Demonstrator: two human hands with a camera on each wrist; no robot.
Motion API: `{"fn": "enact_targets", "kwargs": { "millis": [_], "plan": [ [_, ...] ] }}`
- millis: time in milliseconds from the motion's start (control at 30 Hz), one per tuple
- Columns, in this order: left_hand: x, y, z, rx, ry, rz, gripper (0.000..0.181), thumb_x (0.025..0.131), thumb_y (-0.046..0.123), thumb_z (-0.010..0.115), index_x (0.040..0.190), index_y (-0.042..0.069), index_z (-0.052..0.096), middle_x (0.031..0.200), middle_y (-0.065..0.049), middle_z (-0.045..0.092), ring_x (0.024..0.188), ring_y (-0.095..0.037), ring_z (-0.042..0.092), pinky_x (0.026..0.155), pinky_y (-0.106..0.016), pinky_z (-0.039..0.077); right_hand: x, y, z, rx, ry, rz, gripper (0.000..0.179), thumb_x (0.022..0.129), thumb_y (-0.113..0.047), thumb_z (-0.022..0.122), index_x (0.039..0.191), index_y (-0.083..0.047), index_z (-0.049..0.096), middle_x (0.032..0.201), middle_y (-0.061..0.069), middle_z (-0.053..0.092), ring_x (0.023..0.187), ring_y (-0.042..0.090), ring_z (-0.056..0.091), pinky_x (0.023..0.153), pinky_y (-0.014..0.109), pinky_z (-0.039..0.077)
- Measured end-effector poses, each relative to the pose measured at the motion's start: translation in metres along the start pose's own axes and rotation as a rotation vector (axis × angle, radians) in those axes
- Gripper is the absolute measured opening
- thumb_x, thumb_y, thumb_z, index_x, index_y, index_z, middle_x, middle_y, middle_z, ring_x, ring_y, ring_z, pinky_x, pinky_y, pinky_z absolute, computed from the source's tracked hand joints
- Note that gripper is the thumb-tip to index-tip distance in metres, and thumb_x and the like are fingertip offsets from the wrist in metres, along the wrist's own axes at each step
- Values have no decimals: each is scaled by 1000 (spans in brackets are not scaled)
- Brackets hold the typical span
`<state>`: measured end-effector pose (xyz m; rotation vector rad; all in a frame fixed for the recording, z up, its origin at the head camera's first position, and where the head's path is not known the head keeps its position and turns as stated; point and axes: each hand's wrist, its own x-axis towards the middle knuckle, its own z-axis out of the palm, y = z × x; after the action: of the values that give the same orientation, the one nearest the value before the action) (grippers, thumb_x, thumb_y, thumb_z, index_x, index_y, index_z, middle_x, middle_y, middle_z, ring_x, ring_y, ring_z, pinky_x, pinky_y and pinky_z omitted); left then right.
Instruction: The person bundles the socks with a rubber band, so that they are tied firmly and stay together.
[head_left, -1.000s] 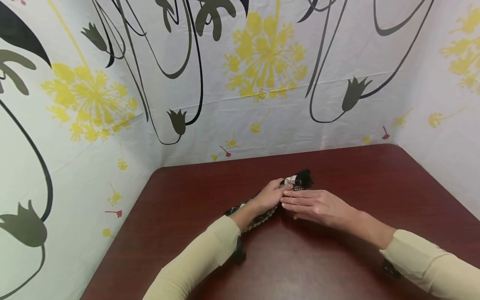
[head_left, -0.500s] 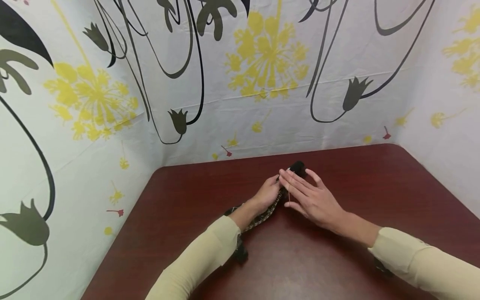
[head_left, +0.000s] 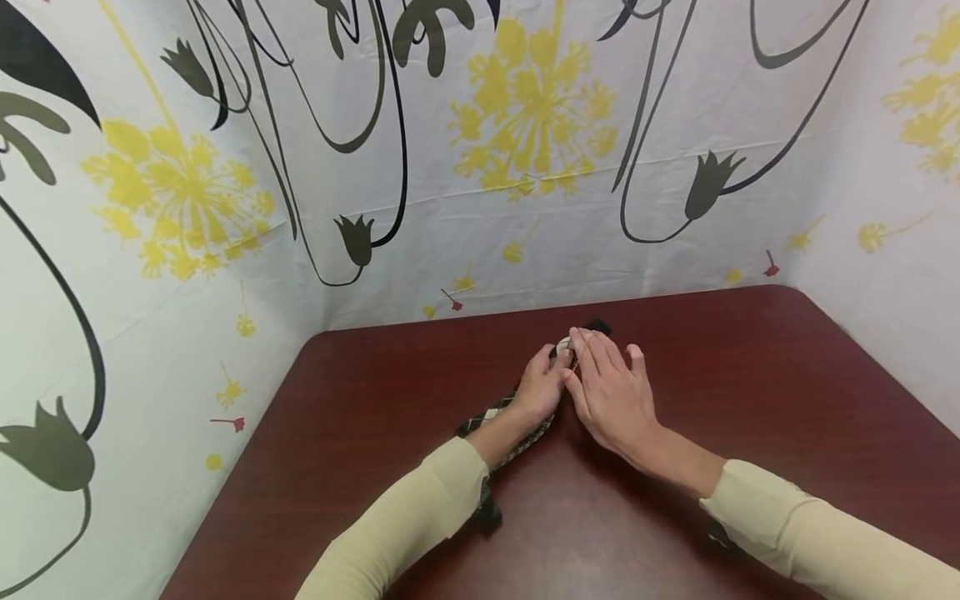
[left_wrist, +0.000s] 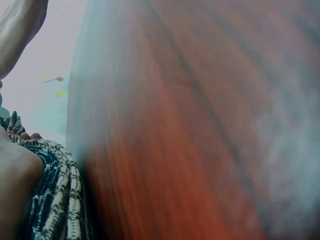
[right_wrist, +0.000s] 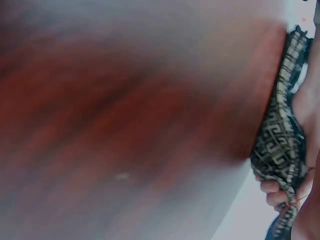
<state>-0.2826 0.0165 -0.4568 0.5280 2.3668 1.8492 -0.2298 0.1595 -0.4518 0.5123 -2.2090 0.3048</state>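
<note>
A folded, patterned dark and white knit cloth (head_left: 491, 414) lies slanting across the table, its folded layers (left_wrist: 65, 195) stacked beneath the left hand in the left wrist view. My left hand (head_left: 536, 392) grips the cloth near its far end, with fingertips (right_wrist: 272, 196) curled round its edge in the right wrist view. My right hand (head_left: 615, 408) lies over the far end, fingers long and close together, thumb beside the left hand. A thin reddish elastic band (right_wrist: 301, 199) runs between the hands at the cloth. The right fingers hide most of that end.
The dark red wooden table (head_left: 390, 367) has a rounded far edge. White flower-printed fabric (head_left: 420, 217) hangs behind and at both sides. A dark piece (head_left: 487, 512) shows beneath the left sleeve, and another dark bit (head_left: 717, 533) below the right sleeve.
My right hand has turned upward and moved left and away, its fingers now over the cloth's far end. The left hand keeps its grip. The stretched band seen earlier is mostly hidden in the head view.
</note>
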Motion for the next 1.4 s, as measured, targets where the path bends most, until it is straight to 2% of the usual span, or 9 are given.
{"fn": "enact_targets", "kwargs": {
  "millis": [100, 200, 500, 700, 800, 933, 1067, 1200, 1400],
  "plan": [
    [-1, 0, 1, 60, 4, 21, 42, 116, 36, 46, 138, 3, 60, 106, -6, 70, 90, -12, 64, 81, -31, 53, 5, -1, -4, 8, 12, 6, 56, 113, -35, 40, 145, 6, 57, 134, 23, 62, 123, 42, 55, 92, 60, 35],
    [-2, 2, 1, 95, -5, 13, 46, 116, 38, 44, 143, 3, 57, 111, -9, 69, 96, -16, 64, 85, -35, 52, 9, -4, -11, 77, -13, 39, 48, 111, -28, 47, 140, 8, 60, 130, 24, 63, 118, 43, 56, 89, 58, 38],
    [-4, 7, 3, 158, 2, -19, 50, 116, 39, 41, 150, 5, 53, 128, -12, 67, 116, -24, 65, 97, -43, 52, 16, -17, -28, 295, -134, 260, 39, 116, -22, 45, 132, 6, 66, 130, 21, 67, 117, 44, 60, 89, 56, 40],
    [-3, 6, 6, 177, 44, -15, 40, 115, 34, 44, 139, 7, 61, 118, -9, 68, 103, -19, 64, 90, -39, 51, 13, -22, -31, 444, -106, 359, 44, 118, -20, 37, 133, 7, 68, 124, 22, 71, 113, 42, 66, 93, 59, 47],
    [-2, 4, 8, 173, 57, -32, 38, 115, 34, 46, 137, 7, 63, 109, -8, 69, 93, -18, 62, 84, -37, 50, 8, -18, -31, 512, -93, 416, 47, 119, -21, 32, 132, 3, 70, 125, 19, 73, 115, 38, 69, 97, 55, 50],
    [-2, 3, 9, 145, 64, -45, 40, 114, 38, 48, 134, 8, 66, 102, -4, 70, 84, -16, 60, 81, -37, 48, 1, -9, -30, 658, -93, 556, 53, 120, -28, 28, 134, -4, 72, 129, 10, 75, 122, 27, 68, 99, 37, 50],
    [-1, 4, 6, 42, 31, -48, 39, 113, 37, 50, 136, 11, 67, 118, 0, 72, 103, -13, 65, 93, -40, 51, -2, -1, -29, 846, -79, 645, 56, 120, -32, 27, 134, -5, 73, 129, 8, 75, 121, 22, 69, 93, 25, 50],
    [1, 4, 0, -114, -31, -47, 39, 112, 33, 49, 135, 9, 69, 136, -4, 68, 134, -20, 57, 114, -48, 42, -3, 5, -26, 969, -74, 636, 55, 120, -31, 29, 131, -2, 74, 125, 12, 76, 118, 20, 71, 95, 24, 51],
    [2, 5, -8, -198, -114, -81, 46, 114, 38, 50, 142, 6, 66, 150, -8, 60, 148, -29, 45, 122, -55, 32, -4, 14, -25, 1031, -114, 600, 54, 120, -31, 31, 130, -2, 75, 122, 14, 76, 115, 16, 71, 100, 24, 51]
  ]
}}
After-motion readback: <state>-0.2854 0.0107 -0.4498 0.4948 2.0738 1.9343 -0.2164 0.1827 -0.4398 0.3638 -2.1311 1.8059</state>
